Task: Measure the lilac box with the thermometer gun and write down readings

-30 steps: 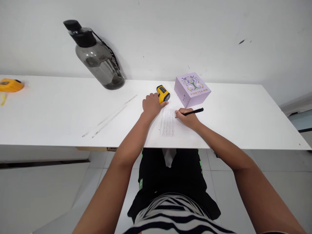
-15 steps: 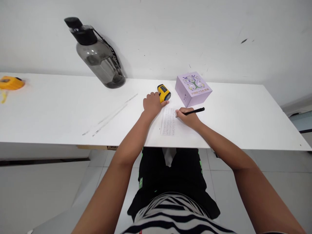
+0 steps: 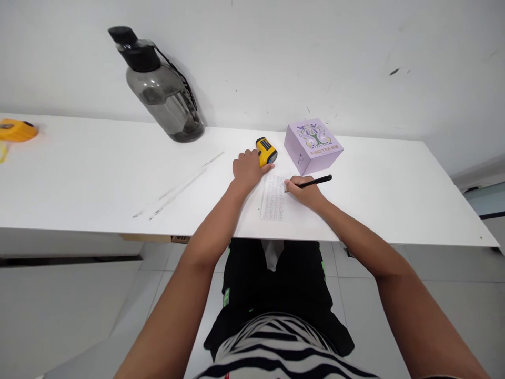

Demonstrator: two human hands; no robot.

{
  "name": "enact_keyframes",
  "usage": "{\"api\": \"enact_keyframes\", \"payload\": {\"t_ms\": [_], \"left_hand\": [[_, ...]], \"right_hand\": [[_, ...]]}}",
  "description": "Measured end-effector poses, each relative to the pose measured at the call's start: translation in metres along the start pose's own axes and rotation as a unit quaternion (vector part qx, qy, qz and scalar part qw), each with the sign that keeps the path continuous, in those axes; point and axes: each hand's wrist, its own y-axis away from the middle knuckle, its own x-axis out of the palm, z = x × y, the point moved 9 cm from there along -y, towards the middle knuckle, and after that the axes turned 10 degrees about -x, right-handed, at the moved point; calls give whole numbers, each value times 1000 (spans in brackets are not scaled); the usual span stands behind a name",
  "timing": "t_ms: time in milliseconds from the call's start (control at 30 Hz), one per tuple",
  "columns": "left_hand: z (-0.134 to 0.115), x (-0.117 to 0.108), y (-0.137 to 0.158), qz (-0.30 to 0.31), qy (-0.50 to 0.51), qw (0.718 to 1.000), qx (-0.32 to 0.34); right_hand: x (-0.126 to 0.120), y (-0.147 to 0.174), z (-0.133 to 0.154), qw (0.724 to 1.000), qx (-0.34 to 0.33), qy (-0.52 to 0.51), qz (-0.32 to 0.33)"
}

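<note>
Pinching a black pen (image 3: 319,181) between thumb and fingers in the head view, the right hand (image 3: 306,191) is resting at the right side of the paper sheet (image 3: 272,204), and the pen's tip seems to be touching beside the small, dense writing. The sheet is lying near the front edge of the white table (image 3: 398,197); where its right border is ending I cannot tell, since white is lying on white. The left hand (image 3: 248,170) is resting at the sheet's upper left corner, with curled fingers against a yellow and black device (image 3: 268,151); whether they are gripping it or only leaning, I cannot tell. Toward the table's back edge, a purple tea box (image 3: 313,143) is standing just beyond the right hand, and a grey bottle (image 3: 161,97) is standing farther left. In my judgement, good writing is needing a light pinch close to the tip, the side of the right hand lying quietly on the surface, and the left thumb pressing the sheet's upper edge, so that the paper is not slipping or turning.
</note>
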Motion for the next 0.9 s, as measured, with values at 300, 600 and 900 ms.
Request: {"api": "enact_keyframes", "payload": {"t_ms": [300,600,900], "left_hand": [[0,-4,2,-20,12,1000,10],[-1,-8,5,-18,24,1000,4],[-1,-7,5,-10,40,999,2]], "right_hand": [[-1,1,0,1000,-16,-7,-10],[-2,0,0,1000,-6,3,-28],[-2,1,0,1000,7,-10,-21]]}}
